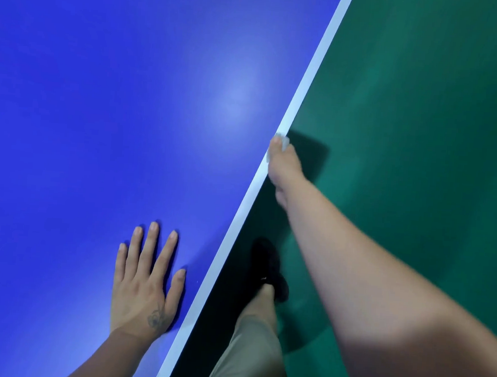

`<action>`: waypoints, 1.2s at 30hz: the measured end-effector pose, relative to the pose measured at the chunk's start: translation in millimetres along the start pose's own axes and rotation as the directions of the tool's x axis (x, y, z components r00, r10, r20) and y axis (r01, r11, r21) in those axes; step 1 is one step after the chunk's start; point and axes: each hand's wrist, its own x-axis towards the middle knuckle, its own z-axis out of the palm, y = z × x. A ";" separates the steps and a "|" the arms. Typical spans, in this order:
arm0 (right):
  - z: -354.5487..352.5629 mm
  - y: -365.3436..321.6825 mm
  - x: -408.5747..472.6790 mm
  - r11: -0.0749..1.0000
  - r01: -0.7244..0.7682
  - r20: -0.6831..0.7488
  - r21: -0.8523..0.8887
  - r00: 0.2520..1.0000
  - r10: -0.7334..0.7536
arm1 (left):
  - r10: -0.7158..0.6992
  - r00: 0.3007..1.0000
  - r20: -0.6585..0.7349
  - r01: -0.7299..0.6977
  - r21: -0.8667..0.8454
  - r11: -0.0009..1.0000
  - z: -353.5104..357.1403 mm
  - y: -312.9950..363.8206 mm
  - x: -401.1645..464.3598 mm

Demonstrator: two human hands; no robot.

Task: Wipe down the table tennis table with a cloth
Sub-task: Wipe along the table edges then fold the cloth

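Nearest the camera, toward 6 o'clock, a leg in light trousers (254, 356) stands on the green floor (423, 112), ending in a dark shoe (268, 266) half lost in the shadow under the desk's edge. Just left of it, around 7 o'clock, the left hand (143, 284) lies flat on the blue desk (100, 104), fingers spread and palm down, holding nothing. It reads as a brace, taking the person's weight while they lean along the side.

Farther out, near the centre and a little toward 1 o'clock, the right hand (281, 167) reaches forward with the arm extended over the floor. Its grip is closed around a small pale cloth (284, 142), pressed against the white edge stripe (304, 83) of the desk. Thumb on top and fingers curled below would let the cloth run along the rim — likely the edge is being wiped rather than the playing surface.

Much of the cloth is hidden: only a whitish scrap shows past the thumb tip, and it blurs into the white stripe, so its size and fold cannot be told. The fingers under the rim are out of sight. Whether the cloth touches the top face, the side face or both is unclear. The desk's far end, net and legs are cut off — only one long edge shows.
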 end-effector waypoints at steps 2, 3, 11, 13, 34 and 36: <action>-11.5 -22.7 18.3 1.000 -0.006 0.014 -0.012 1.000 0.006 | -0.011 1.000 0.027 0.010 0.023 1.000 -1.5 3.5 3.2; -13.7 -28.9 21.4 1.000 -0.004 0.009 0.008 1.000 0.004 | -0.029 0.999 0.043 0.028 0.033 0.999 -2.9 7.4 9.0; 17.1 38.3 -15.8 0.999 -0.024 -0.002 -0.039 1.000 0.024 | 0.019 1.000 0.015 -0.019 0.029 0.999 -17.0 69.1 159.7; 19.5 42.4 -22.7 0.998 -0.041 0.004 -0.046 0.999 0.041 | 0.064 0.998 0.003 -0.064 0.000 0.998 -21.7 88.5 209.1; -34.1 -92.9 122.9 0.993 0.005 -0.172 0.116 0.985 0.015 | 0.221 0.975 -0.002 -0.221 -0.010 0.975 -37.5 159.7 359.6; -26.1 -76.5 103.5 0.993 -0.018 -0.159 0.120 0.987 0.037 | 0.226 0.974 -0.001 -0.226 -0.006 0.974 -36.2 159.5 362.7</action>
